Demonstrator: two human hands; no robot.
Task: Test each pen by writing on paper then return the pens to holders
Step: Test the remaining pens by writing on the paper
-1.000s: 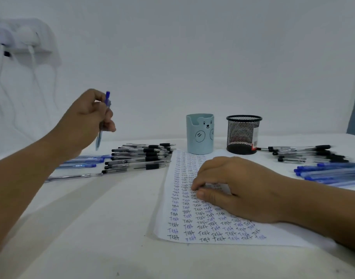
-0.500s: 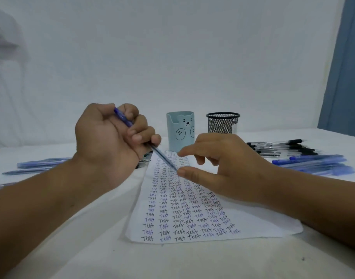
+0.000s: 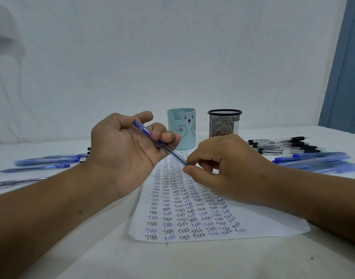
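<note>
Fingers of left hand (image 3: 126,152) curl round slim blue pen (image 3: 150,135); right hand (image 3: 223,168) pinches its tip.

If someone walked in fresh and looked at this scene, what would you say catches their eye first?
Most likely the two hands meeting at centre: the left hand grips a blue pen while the right hand pinches its tip end. Right beneath lies the paper, crowded with columns of the word "Test". Behind stand a pale blue bear cup and a black mesh holder, side by side.
</note>
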